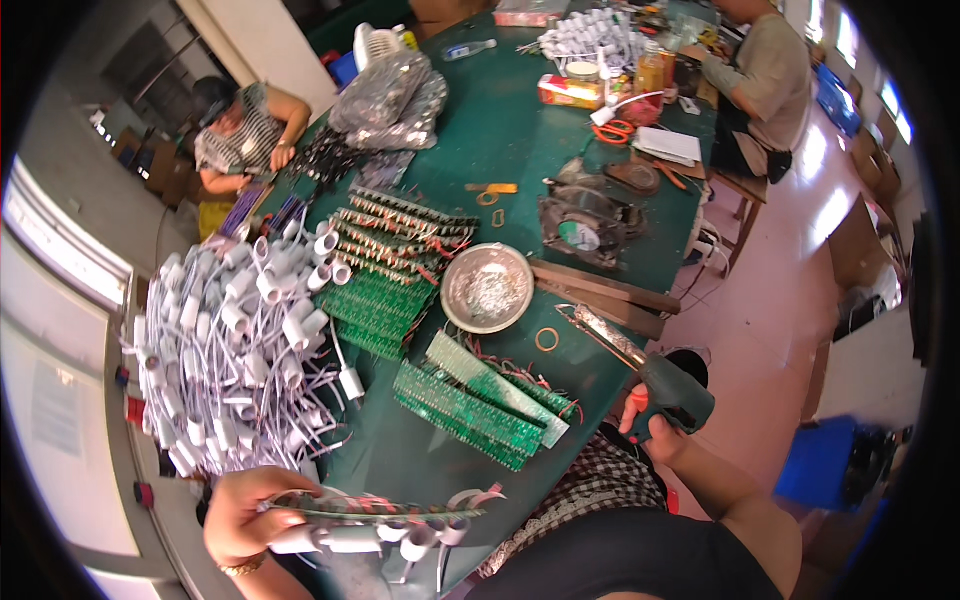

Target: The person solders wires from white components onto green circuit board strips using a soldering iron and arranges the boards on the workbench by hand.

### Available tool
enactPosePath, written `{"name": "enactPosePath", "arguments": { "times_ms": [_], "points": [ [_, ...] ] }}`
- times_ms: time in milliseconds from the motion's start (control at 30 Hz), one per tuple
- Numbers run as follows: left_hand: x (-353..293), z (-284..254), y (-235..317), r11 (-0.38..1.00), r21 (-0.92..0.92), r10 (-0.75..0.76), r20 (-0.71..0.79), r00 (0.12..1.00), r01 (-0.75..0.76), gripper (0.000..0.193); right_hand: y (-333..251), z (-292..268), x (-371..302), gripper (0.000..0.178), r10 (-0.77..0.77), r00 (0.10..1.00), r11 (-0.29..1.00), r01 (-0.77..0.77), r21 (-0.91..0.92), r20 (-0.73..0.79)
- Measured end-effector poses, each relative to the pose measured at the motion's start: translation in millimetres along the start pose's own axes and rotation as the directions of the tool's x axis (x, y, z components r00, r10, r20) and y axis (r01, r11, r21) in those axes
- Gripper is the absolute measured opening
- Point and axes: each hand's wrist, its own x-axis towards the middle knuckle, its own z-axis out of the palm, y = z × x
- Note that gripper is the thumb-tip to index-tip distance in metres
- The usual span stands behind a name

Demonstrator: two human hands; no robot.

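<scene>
In my left hand (245,512), closed at the lower left, is a strip of circuit board (385,507) seen edge-on. White cylindrical sockets (352,540) hang along its underside, some with short wires. My right hand (655,432) grips the dark handle of a soldering gun (678,388) beyond the table's right edge; its metal tip points up and left over the table. Between the hands lie green circuit boards (470,415) with thin wires. A large heap of white wired sockets (235,345) spreads over the left side, above my left hand.
A metal bowl (449,292) holding silvery bits stands mid-table, beside stacked boards (375,310) and wooden bars (605,292). Farther back are plastic bags (390,100), orange-handled scissors (612,132) and more sockets (595,40). One person (250,130) sits at far left, another (770,75) at far right.
</scene>
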Motion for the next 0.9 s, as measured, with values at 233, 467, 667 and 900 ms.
{"name": "enactPosePath", "arguments": {
  "times_ms": [233,467,667,900],
  "points": [
    [108,-62,61,0.918,0.012,0.301,-0.671,0.678,-0.396,0.023,-7,-24,-2,0.042,-0.211,0.977,0.966,0.206,-0.153,-0.018],
    [388,-61,54,0.679,-0.676,0.112,-0.290,0.950,-0.287,0.023,-3,-44,-31,0.048,-0.078,0.943,0.995,0.051,-0.090,-0.325],
    [561,6,-34,0.483,-0.875,-0.229,-0.159,0.960,-0.029,0.035,3,-47,-31,0.040,-0.111,0.909,0.993,0.090,-0.071,-0.402],
    [451,60,-7,0.856,-0.507,-0.073,0.078,0.994,0.102,0.044,6,-56,-12,0.040,-0.078,0.854,0.996,0.083,-0.013,-0.514]
  ]
}}
